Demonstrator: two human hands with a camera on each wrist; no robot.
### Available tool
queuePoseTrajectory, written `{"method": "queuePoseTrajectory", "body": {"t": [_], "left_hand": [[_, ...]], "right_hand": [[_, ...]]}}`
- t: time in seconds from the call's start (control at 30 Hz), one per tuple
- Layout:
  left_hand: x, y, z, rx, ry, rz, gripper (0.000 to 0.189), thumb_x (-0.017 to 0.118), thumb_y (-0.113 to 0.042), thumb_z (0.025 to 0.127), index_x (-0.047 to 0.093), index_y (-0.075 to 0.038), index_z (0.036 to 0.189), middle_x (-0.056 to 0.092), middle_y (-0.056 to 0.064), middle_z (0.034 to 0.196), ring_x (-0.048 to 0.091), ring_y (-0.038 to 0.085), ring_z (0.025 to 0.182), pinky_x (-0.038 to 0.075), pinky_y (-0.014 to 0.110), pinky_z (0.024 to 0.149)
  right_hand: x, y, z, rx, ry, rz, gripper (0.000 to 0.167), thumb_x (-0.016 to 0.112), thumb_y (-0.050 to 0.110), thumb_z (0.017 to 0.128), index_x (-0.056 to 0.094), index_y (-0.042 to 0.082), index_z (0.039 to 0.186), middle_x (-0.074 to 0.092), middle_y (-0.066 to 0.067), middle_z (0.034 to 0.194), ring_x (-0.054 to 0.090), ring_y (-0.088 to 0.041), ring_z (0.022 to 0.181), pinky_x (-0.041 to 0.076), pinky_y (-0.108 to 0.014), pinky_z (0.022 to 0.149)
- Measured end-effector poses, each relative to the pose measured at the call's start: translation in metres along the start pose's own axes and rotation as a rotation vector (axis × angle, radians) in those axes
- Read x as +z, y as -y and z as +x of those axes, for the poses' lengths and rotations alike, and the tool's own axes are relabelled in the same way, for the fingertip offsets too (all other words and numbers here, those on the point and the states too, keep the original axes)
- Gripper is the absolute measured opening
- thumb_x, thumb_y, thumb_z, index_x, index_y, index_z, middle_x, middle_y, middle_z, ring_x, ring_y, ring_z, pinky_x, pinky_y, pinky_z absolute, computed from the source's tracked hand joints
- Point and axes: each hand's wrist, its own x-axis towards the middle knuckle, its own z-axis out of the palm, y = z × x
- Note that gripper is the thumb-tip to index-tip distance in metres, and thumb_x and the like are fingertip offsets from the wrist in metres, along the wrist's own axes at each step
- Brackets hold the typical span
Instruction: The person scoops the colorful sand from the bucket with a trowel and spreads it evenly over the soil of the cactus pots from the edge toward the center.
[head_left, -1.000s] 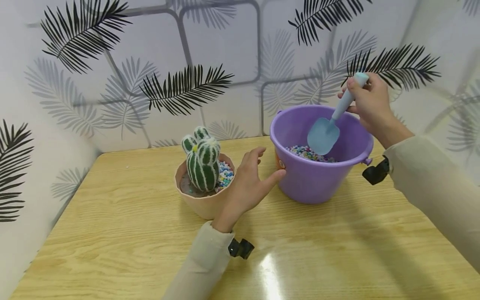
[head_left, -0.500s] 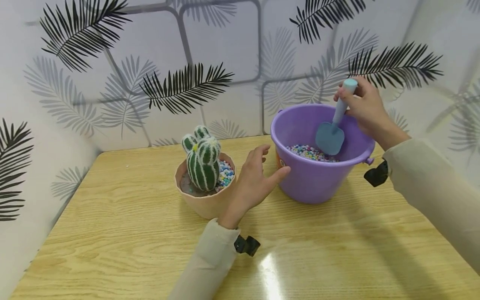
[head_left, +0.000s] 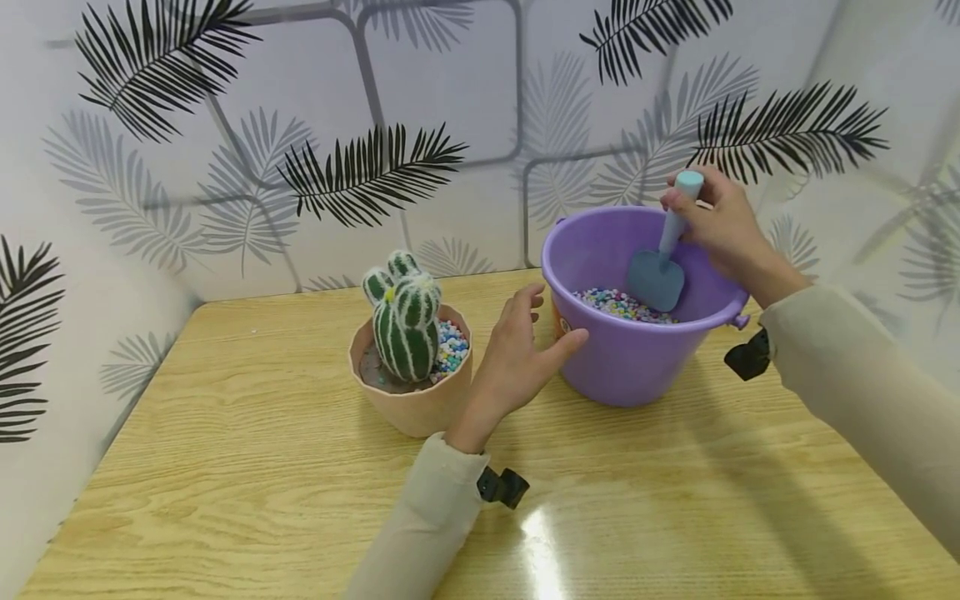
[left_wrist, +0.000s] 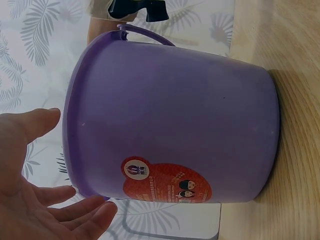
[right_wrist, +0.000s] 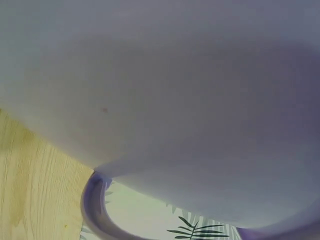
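Note:
A purple bucket (head_left: 622,367) stands on the table, with multicoloured beads (head_left: 617,304) at its bottom. My right hand (head_left: 720,221) grips the handle of a light blue toy shovel (head_left: 657,279) above the bucket's right side. The shovel's blade points down inside, its lower edge close over the beads. Fingers spread, my left hand (head_left: 513,354) hovers between the bucket and the plant pot (head_left: 408,412). In the left wrist view its fingertips are right at the rim of the bucket (left_wrist: 175,115). The right wrist view is filled mostly by the bucket's wall (right_wrist: 165,100).
Left of the bucket, the peach pot holds a knitted-looking green cactus (head_left: 405,342) with white stripes, grey filling and some beads (head_left: 450,350). The bucket's carrying handle (right_wrist: 95,205) hangs behind it. A leaf-patterned wall (head_left: 450,100) borders the wooden table (head_left: 225,467).
My right hand has come down and slightly left, lowering the shovel deeper into the bucket with its handle more upright. My left hand has shifted a little right, away from the pot.

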Motion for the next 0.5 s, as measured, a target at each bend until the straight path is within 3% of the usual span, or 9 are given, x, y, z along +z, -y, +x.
{"method": "queuePoseTrajectory", "body": {"t": [0.17,0.3,0.5], "left_hand": [[0.0017,0.0002,0.0016,-0.002,-0.001,0.01,0.076,0.067,-0.037,0.088,0.029,-0.009,0.148,0.039,0.013,0.146,0.043,0.027,0.13,0.042,0.046,0.103],[0.0025,0.0,0.0028,-0.003,0.0,0.009,0.077,0.067,-0.038,0.088,0.028,-0.01,0.148,0.038,0.013,0.146,0.043,0.026,0.129,0.042,0.046,0.102],[0.0046,-0.0002,0.0048,0.0,-0.002,0.0,0.078,0.066,-0.038,0.088,0.027,-0.009,0.148,0.037,0.015,0.146,0.042,0.027,0.13,0.043,0.046,0.102]], "right_hand": [[0.0008,-0.0018,0.0,0.0,-0.015,0.001,0.015,0.056,0.018,0.096,0.054,0.012,0.11,0.052,0.009,0.094,0.055,-0.002,0.087,0.05,-0.016,0.061],[0.002,-0.0024,-0.0007,0.007,-0.03,-0.146,0.026,0.054,0.025,0.097,0.049,0.007,0.115,0.053,0.006,0.098,0.054,-0.004,0.092,0.049,-0.019,0.073],[0.0045,0.0009,-0.0044,0.022,-0.075,-0.351,0.045,0.048,0.031,0.098,0.045,-0.004,0.126,0.053,-0.023,0.122,0.052,-0.034,0.118,0.043,-0.046,0.1]]}}
